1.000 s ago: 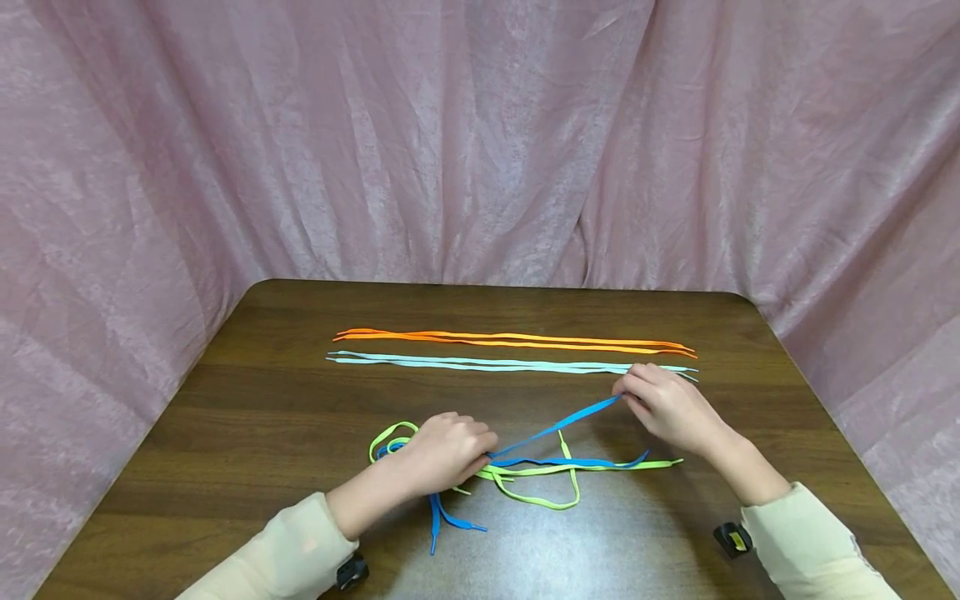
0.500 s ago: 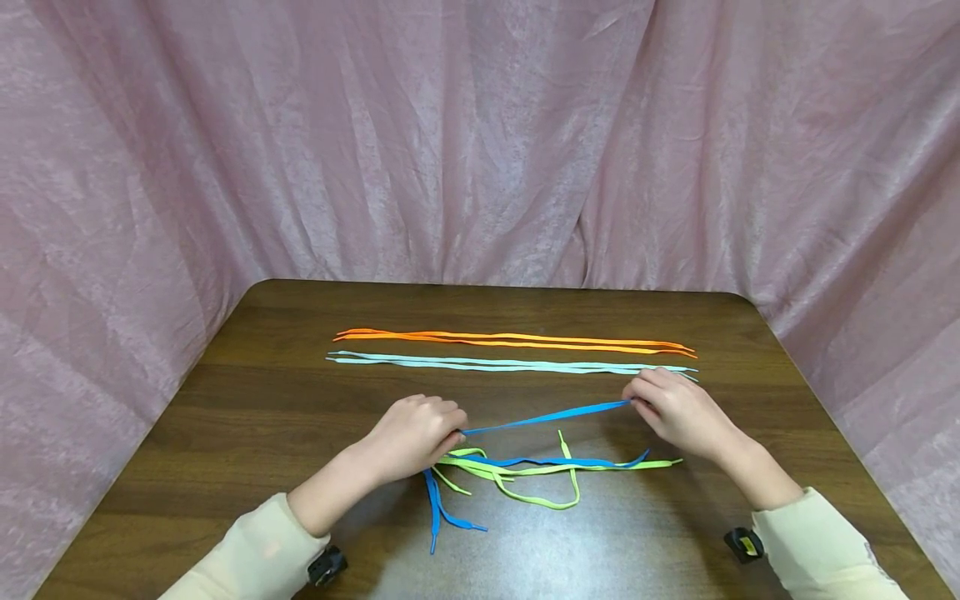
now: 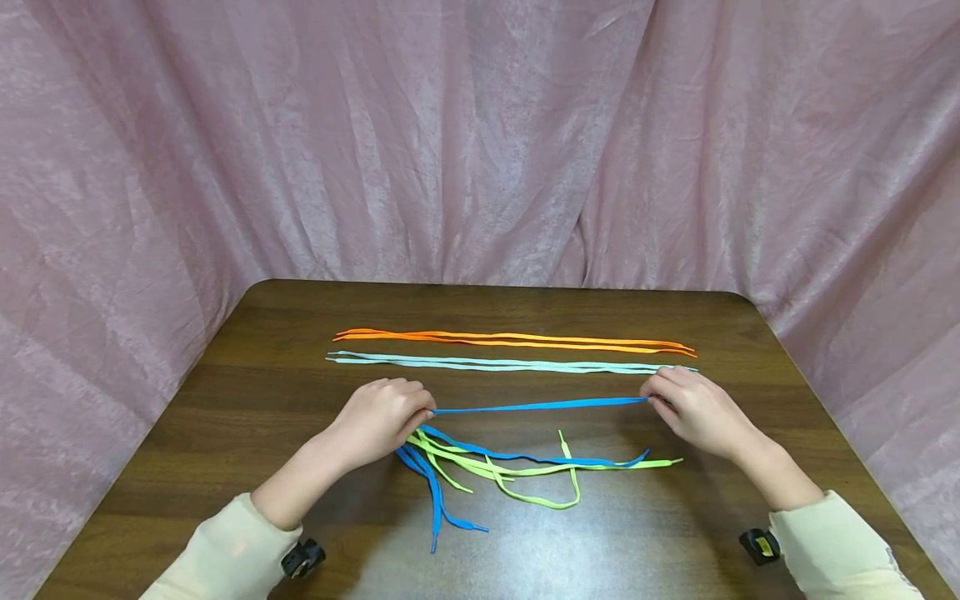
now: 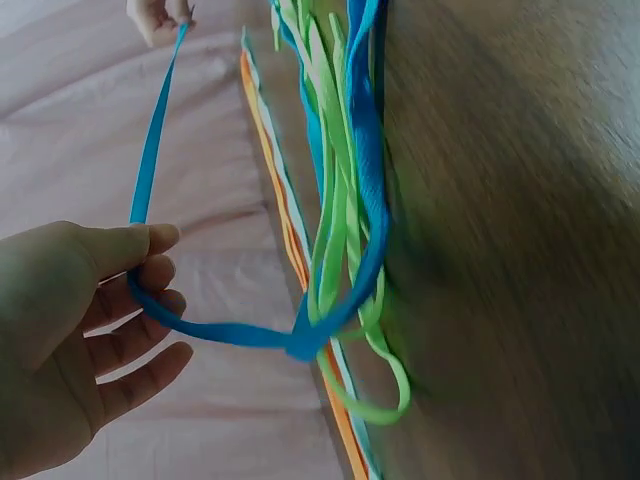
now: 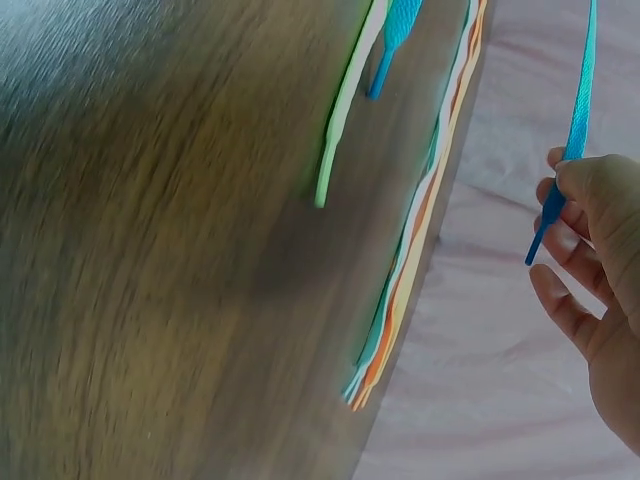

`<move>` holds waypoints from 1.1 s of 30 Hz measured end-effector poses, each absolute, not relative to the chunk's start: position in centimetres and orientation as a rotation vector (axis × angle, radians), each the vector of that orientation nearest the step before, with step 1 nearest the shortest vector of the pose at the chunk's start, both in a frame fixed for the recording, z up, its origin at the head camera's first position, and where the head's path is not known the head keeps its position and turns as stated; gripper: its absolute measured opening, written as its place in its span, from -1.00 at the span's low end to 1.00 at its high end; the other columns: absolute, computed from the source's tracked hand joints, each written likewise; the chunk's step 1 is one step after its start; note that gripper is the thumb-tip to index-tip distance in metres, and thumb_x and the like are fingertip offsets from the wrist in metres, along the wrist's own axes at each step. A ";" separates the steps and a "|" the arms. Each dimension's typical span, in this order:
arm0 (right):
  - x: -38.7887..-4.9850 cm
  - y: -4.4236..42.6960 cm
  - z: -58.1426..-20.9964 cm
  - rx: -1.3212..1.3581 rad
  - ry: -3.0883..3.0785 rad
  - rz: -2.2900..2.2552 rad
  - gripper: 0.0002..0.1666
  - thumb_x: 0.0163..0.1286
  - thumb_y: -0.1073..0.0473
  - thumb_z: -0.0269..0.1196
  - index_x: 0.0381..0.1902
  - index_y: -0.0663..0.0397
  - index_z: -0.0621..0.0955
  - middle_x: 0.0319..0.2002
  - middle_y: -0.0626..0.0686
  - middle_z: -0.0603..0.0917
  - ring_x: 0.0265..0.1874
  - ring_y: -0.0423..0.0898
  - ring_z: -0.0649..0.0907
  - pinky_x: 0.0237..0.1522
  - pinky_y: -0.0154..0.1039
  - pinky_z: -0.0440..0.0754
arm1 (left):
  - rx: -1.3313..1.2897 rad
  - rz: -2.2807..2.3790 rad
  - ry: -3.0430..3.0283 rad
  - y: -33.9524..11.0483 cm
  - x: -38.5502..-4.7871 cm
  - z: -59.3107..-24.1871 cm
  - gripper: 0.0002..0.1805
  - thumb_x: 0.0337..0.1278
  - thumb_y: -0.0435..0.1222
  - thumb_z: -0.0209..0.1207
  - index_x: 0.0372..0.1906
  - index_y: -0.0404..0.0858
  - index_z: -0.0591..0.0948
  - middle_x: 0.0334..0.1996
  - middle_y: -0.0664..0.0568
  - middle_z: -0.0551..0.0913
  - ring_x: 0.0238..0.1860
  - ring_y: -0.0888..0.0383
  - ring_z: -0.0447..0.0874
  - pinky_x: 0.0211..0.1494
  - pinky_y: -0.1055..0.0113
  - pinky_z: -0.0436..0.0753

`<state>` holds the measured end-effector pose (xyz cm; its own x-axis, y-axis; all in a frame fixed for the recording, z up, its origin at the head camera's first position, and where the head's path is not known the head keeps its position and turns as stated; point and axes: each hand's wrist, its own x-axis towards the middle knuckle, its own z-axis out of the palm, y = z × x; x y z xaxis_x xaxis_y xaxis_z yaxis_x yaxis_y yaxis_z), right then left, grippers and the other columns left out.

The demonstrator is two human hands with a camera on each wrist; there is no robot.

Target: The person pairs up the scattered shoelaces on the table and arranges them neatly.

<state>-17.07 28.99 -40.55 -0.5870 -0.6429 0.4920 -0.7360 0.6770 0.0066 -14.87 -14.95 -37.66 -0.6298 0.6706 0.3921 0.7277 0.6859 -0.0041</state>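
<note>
A blue shoelace is stretched between both hands above the table. My left hand pinches it between thumb and forefinger; in the left wrist view the lace sags from there toward the pile. Near its tipped end, my right hand pinches the same lace, and the tip sticks out past the fingers. Below the stretched lace lie tangled yellow-green shoelaces and more blue lace. Two blue ends point toward the front. The left hand hides part of the pile in the head view.
Orange shoelaces lie straight across the back of the brown table. Just in front of them run pale aqua shoelaces, their right end partly behind the right hand. A pink curtain hangs around the table.
My left hand has slid left and farther back along the blue lace, lengthening the stretch between the hands. The right hand has shifted slightly right.
</note>
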 end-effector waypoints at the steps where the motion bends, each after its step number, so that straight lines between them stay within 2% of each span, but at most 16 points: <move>1: -17.1 29.2 -40.5 1.068 -2.429 0.273 -0.90 0.07 0.33 0.24 -0.41 0.07 0.59 -0.42 -0.14 0.54 -0.40 -0.21 0.52 -0.29 -0.26 0.45 | -1.087 -0.224 -2.541 -15.2 -14.9 -37.6 -0.95 0.02 -0.30 0.25 -0.47 -0.09 0.62 -0.55 0.22 0.54 -0.52 0.27 0.49 -0.40 0.38 0.49; 6: -17.1 30.2 -40.6 1.045 -2.442 0.270 -0.92 0.20 0.27 0.15 -0.40 0.08 0.60 -0.42 -0.12 0.55 -0.39 -0.18 0.53 -0.29 -0.27 0.45 | -1.036 -0.261 -2.582 -16.5 -14.8 -37.4 -0.96 0.03 -0.31 0.25 -0.43 -0.09 0.64 -0.50 0.22 0.57 -0.50 0.28 0.53 -0.41 0.38 0.51; 12: -17.1 31.1 -40.6 1.001 -2.463 0.272 -0.92 0.16 0.30 0.16 -0.40 0.05 0.59 -0.44 -0.10 0.55 -0.41 -0.18 0.54 -0.33 -0.26 0.48 | -0.964 -0.282 -2.624 -18.1 -14.9 -37.6 -0.96 0.02 -0.31 0.25 -0.43 -0.08 0.64 -0.49 0.24 0.58 -0.50 0.27 0.55 -0.45 0.38 0.50; 19: -17.0 32.3 -40.8 0.927 -2.466 0.256 -0.76 -0.06 0.41 0.29 -0.42 0.00 0.58 -0.44 -0.15 0.56 -0.44 -0.22 0.53 -0.37 -0.27 0.47 | -0.858 -0.313 -2.702 -19.9 -15.3 -37.8 -0.95 0.04 -0.32 0.23 -0.39 -0.08 0.66 -0.47 0.25 0.60 -0.49 0.28 0.55 -0.49 0.35 0.49; 27: -17.3 33.7 -41.2 0.887 -2.513 0.262 -0.77 -0.06 0.41 0.29 -0.40 0.03 0.59 -0.43 -0.14 0.57 -0.41 -0.16 0.56 -0.39 -0.18 0.52 | -0.750 -0.376 -2.804 -22.0 -16.3 -38.5 -0.94 0.08 -0.30 0.21 -0.36 -0.12 0.67 -0.44 0.20 0.64 -0.54 0.31 0.50 -0.52 0.33 0.46; 33: -17.4 34.6 -41.3 0.851 -2.539 0.258 -0.74 -0.08 0.43 0.31 -0.41 0.03 0.58 -0.43 -0.14 0.57 -0.42 -0.16 0.56 -0.40 -0.19 0.51 | -0.685 -0.393 -2.841 -24.0 -17.2 -39.3 -0.93 0.08 -0.32 0.21 -0.35 -0.13 0.68 -0.41 0.17 0.66 -0.49 0.23 0.56 -0.47 0.20 0.52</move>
<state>-17.40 34.60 -41.34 -0.7099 -0.5253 0.4692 -0.6091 0.7924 -0.0344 -17.17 -23.97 -39.28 -0.8746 0.4179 0.2457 0.4689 0.8579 0.2101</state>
